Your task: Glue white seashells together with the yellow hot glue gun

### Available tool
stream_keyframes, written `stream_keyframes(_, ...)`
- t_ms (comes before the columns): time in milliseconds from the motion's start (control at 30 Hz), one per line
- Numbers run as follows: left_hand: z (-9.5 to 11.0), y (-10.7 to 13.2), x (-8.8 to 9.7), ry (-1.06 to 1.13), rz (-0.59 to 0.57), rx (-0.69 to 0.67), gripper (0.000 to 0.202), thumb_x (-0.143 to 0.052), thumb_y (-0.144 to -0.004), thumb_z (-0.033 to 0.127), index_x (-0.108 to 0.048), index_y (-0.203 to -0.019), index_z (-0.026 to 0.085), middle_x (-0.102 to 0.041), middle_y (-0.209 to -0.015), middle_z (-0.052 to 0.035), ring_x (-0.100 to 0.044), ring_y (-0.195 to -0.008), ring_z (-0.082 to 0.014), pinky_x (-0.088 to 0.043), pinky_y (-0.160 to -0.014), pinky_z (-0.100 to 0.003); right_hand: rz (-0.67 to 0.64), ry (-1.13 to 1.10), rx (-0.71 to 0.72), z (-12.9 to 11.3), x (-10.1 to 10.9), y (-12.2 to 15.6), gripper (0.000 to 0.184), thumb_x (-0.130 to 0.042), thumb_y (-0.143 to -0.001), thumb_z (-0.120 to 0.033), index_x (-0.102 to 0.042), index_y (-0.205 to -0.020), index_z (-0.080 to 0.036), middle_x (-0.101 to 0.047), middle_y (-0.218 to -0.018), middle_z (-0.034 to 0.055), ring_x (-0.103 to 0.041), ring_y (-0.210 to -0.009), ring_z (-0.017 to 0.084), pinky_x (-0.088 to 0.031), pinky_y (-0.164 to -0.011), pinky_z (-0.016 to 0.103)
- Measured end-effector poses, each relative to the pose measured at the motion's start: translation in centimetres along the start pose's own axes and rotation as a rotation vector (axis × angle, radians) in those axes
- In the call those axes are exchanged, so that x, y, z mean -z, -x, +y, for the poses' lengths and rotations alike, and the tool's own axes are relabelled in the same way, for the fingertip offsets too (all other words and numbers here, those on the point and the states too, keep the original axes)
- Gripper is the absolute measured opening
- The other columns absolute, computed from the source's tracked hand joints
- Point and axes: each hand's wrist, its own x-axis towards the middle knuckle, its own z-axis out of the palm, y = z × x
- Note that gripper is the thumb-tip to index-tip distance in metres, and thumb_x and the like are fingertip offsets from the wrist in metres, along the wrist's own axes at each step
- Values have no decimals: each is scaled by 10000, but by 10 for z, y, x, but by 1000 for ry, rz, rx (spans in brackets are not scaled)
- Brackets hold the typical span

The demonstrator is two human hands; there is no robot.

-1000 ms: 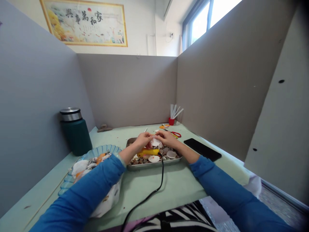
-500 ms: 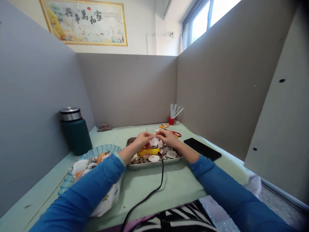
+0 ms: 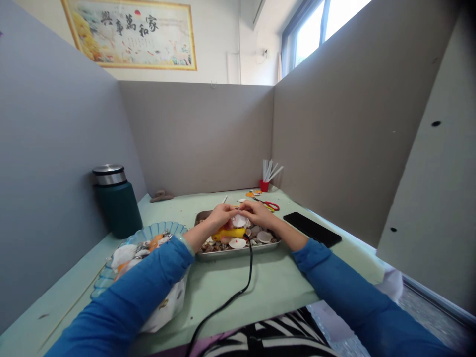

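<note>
My left hand [image 3: 222,216] and my right hand [image 3: 256,213] meet above a metal tray [image 3: 238,252], fingertips pinched together. Whatever small piece they hold between them is mostly hidden by the fingers. Beneath them lies a yellow hot glue gun [image 3: 231,233] on its side in the tray, its black cord [image 3: 250,277] running toward me over the front rim. White seashells [image 3: 264,237], pebbles and small shells fill the tray around it. One pale fan-shaped shell [image 3: 239,221] shows just under my fingertips.
On the left, a blue scalloped plate [image 3: 97,286] holds shells, beside a green thermos [image 3: 118,208]. Red-handled scissors [image 3: 272,206] and a black phone [image 3: 311,228] lie to the right. White sticks [image 3: 268,171] stand in a red cup [image 3: 264,186]. Grey partitions [image 3: 197,139] enclose the table.
Both hands have drawn slightly closer together, and my right fingers sit a little lower. The glue gun, tray and other objects stay in place.
</note>
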Motion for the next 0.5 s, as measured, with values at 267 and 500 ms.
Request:
stream_keyframes(267,-1,-2,0,-11,40,0,193,-583,-844,335,-556,-846,143,-470,-367,47,-419,-321,-83,-291,-388,-171,-11,-36,-48,-5,1,0,200,-502,-873,-297,-630,-898,-145,-546,-575,-23,-478,-531,112,-357,-554,224)
stream_keyframes(500,-1,-2,0,-23,57,-17,256,-602,-826,395,-558,-813,143,-449,-366,60,-412,-313,-67,-278,-390,-163,-18,-64,-70,-6,1,0,187,-487,-864,-252,-631,-930,-152,-527,-552,-36,-479,-493,108,-361,-528,221)
